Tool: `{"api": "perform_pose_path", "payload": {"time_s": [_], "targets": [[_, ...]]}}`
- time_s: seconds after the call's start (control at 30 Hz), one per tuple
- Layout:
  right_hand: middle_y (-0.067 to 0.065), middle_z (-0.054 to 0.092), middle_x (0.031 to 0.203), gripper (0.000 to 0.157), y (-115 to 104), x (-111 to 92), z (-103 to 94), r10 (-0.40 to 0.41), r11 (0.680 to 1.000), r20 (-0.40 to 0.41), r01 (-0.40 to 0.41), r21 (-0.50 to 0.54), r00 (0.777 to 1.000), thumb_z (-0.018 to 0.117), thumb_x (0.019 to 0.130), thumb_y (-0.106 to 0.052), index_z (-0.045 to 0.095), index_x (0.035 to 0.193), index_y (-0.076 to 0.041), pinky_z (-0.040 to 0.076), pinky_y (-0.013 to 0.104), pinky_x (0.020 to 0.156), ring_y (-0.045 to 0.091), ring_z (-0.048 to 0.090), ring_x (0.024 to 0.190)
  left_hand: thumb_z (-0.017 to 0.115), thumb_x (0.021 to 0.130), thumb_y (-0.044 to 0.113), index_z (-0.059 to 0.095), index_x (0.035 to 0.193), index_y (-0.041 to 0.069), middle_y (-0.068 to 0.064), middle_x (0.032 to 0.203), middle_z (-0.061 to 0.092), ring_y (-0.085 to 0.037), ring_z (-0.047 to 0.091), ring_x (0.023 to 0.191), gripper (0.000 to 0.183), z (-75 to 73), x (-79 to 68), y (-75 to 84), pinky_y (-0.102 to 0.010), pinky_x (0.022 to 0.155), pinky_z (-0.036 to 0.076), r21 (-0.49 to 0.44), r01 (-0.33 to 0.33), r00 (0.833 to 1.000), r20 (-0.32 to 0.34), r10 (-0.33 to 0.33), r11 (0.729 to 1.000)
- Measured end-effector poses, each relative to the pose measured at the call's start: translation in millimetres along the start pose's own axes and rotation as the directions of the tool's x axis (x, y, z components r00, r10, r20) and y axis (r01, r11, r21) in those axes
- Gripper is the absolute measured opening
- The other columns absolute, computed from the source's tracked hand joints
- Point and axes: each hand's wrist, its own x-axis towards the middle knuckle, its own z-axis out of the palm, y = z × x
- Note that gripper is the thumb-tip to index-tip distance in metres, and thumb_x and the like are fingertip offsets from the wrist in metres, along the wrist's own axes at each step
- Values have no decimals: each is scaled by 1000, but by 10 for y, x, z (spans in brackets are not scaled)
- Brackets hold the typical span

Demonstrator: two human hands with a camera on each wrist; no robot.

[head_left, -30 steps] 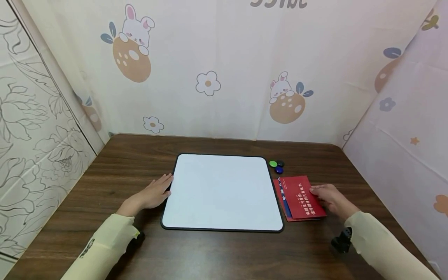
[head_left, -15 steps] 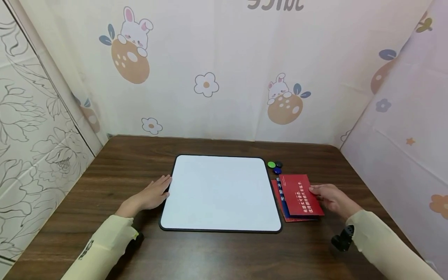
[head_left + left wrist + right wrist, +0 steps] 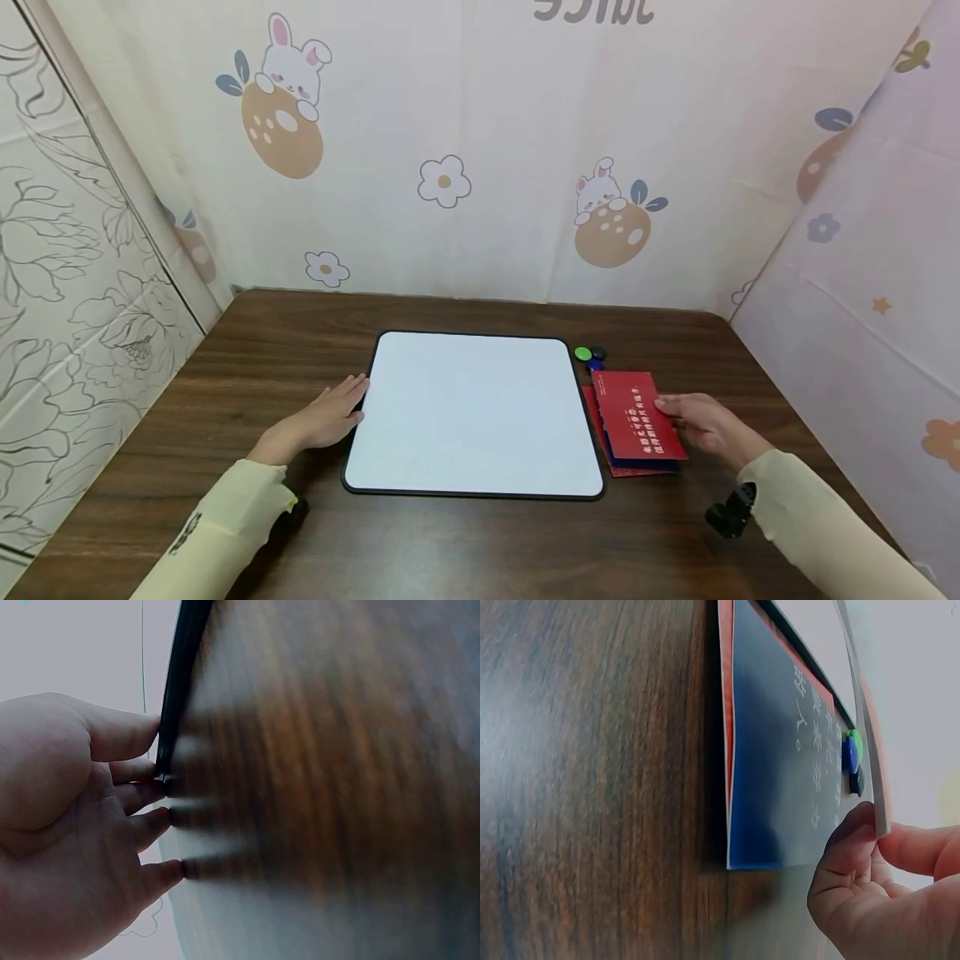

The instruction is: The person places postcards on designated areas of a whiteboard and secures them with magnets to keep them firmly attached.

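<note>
My right hand (image 3: 705,423) pinches the edge of a red card (image 3: 633,417) with pale lettering between thumb and fingers. In the right wrist view the card is lifted above a dark blue card (image 3: 780,765) with white characters, which lies on another red card (image 3: 726,690). My left hand (image 3: 322,417) rests at the left side of a whiteboard (image 3: 476,417) with a black frame. Its fingers are spread and fairly straight, fingertips right at the frame and the table, as the left wrist view shows.
Green (image 3: 582,354), black (image 3: 598,353) and blue (image 3: 595,365) round magnets lie at the board's upper right corner, just behind the cards. All sit on a dark wooden table (image 3: 480,550). A patterned curtain (image 3: 510,100) hangs behind the table's back edge.
My right hand has moved slightly left with the red card, lifting it off the blue card and over its lettered left edge. The left hand and whiteboard hold still.
</note>
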Motion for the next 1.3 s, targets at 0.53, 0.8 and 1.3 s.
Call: {"api": "perform_pose_path", "payload": {"time_s": [0.53, 0.8, 1.3], "targets": [[8, 56, 106, 61, -54, 29, 154, -4, 1000, 33, 3, 23, 999, 50, 100, -19, 21, 146, 9, 50, 33, 81, 21, 52, 94, 45, 100, 12, 22, 146, -11, -29, 153, 16, -43, 10, 141, 56, -17, -1, 13, -61, 109, 8, 1, 3, 1000, 4, -3, 1000], [8, 56, 104, 60, -78, 26, 245, -11, 999, 50, 9, 52, 999, 50, 100, -18, 23, 146, 8, 50, 34, 82, 21, 53, 93, 45, 100, 10, 23, 145, -12, -30, 152, 17, -44, 12, 141, 55, -15, -3, 14, -62, 109, 10, 6, -2, 1000, 7, 2, 1000], [9, 54, 105, 59, -136, 38, 379, -6, 997, 34, 3, 80, 999, 50, 100, -18, 23, 147, 7, 49, 34, 81, 21, 53, 93, 44, 100, 10, 22, 145, -13, -30, 152, 17, -44, 12, 140, 55, -6, 10, -12, -62, 109, 11, 14, -16, 1000, 7, 16, 1000]]}}
